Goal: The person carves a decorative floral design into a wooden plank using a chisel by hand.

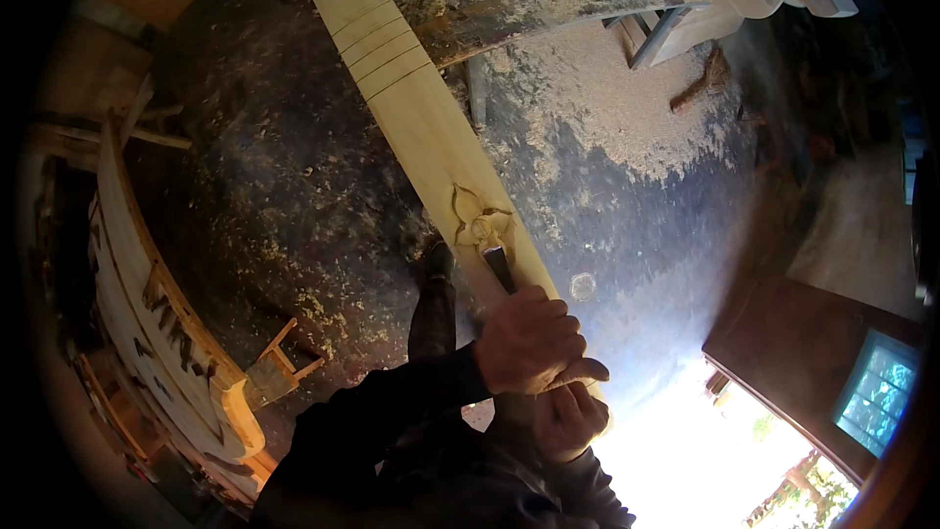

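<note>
A long pale wooden plank (431, 147) runs from the far left toward my body. On it is a carved flower-like figure (480, 227) with pointed petals and a rounded centre. A carving chisel (500, 270) rests its metal blade on the near side of this carving. My left hand (534, 340) is wrapped in a fist round the chisel, just behind the blade. Closer to my body, my right hand (569, 419) is closed at the handle's rear end, its fingers partly hidden. Several dark lines cross the plank farther up.
Another plank (578, 2) stretches off to the right at the far end. Sawdust (607, 88) and wood chips cover the dark floor. Large curved wooden pieces (147, 294) stand at the left, beside a small wooden frame (279, 367). Bright light enters through an opening (676, 460) at lower right.
</note>
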{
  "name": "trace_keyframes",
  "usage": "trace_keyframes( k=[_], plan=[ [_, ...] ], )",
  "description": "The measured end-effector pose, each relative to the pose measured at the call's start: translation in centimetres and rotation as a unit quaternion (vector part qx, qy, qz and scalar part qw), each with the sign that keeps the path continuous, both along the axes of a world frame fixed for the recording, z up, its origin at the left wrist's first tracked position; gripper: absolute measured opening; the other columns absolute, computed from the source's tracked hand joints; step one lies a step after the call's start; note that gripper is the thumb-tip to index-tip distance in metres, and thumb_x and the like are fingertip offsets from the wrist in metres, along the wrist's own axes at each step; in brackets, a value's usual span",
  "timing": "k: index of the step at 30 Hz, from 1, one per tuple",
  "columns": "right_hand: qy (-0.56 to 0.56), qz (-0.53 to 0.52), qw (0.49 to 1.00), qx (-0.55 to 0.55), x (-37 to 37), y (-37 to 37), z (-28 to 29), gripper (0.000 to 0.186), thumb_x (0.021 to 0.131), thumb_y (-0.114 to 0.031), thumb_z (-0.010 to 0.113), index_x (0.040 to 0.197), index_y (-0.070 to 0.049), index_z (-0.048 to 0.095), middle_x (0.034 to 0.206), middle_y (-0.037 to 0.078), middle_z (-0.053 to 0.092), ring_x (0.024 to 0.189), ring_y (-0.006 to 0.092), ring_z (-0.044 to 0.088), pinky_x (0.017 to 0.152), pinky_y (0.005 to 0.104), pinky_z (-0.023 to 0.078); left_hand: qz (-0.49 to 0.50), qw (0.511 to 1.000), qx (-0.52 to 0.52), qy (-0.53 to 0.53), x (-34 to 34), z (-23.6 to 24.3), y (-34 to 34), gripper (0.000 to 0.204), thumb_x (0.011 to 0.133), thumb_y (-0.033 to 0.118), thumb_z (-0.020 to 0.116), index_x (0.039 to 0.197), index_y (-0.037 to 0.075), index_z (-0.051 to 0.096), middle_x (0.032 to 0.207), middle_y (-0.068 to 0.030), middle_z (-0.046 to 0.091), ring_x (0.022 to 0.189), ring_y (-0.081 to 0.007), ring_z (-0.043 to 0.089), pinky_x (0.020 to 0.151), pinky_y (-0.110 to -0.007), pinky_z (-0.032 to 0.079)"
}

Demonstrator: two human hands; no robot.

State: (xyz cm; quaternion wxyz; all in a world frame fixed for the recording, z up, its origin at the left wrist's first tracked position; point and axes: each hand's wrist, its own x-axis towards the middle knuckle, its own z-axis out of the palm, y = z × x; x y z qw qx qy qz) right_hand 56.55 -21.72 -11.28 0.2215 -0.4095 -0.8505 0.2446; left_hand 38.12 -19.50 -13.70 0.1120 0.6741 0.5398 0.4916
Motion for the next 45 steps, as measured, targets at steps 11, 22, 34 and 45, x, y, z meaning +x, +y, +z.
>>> trace_keyframes(
  k=[11, 22, 34, 45],
  plan=[
    [-0.007, 0.003, 1.0, -0.021, 2.2, -1.0, 1.3, 0.025, 0.079, 0.007, 0.074, 0.102, -0.002, 0.078, 0.079, 0.012, 0.072, 0.057, 0.0329, 0.067, 0.05, 0.0407, 0.049, -0.05, 0.998, 0.046, 0.005, -0.1, -0.2, -0.5, 0.037, 0.08, 0.036, 0.085, 0.077, 0.013, 0.056, 0.075, -0.0011, 0.047, 0.07, -0.0212, 0.053, 0.066, -0.036, 0.042],
    [0.009, 0.006, 0.998, -0.059, 0.7, 0.0, 1.6, 0.023, 0.079, 0.008, 0.073, 0.1, -0.001, 0.08, 0.083, 0.013, 0.074, 0.063, 0.0331, 0.071, 0.056, 0.0407, 0.054, -0.021, 0.999, 0.039, 0.0, 0.0, -0.3, -0.4, 0.042, 0.084, 0.038, 0.086, 0.073, 0.014, 0.054, 0.072, -0.0011, 0.046, 0.068, -0.0205, 0.052, 0.063, -0.035, 0.039],
    [0.004, 0.003, 0.998, -0.059, 0.1, 0.2, 0.8, 0.021, 0.079, 0.004, 0.078, 0.099, -0.001, 0.08, 0.083, 0.013, 0.074, 0.062, 0.0325, 0.071, 0.055, 0.0393, 0.053, 0.008, 1.0, 0.024, -0.017, 0.0, 0.1, -0.3, 0.041, 0.083, 0.036, 0.087, 0.072, 0.014, 0.054, 0.07, 0.0002, 0.045, 0.065, -0.0199, 0.05, 0.063, -0.036, 0.038],
    [-0.021, 0.023, 0.999, -0.039, 0.1, 1.0, 1.1, 0.026, 0.078, 0.007, 0.075, 0.103, -0.001, 0.079, 0.092, 0.017, 0.077, 0.062, 0.0326, 0.072, 0.053, 0.0384, 0.053, 0.033, 0.998, 0.033, -0.044, 0.2, -0.3, -0.2, 0.04, 0.085, 0.036, 0.086, 0.073, 0.014, 0.054, 0.07, -0.0008, 0.044, 0.065, -0.0204, 0.05, 0.065, -0.037, 0.038]
  ],
)
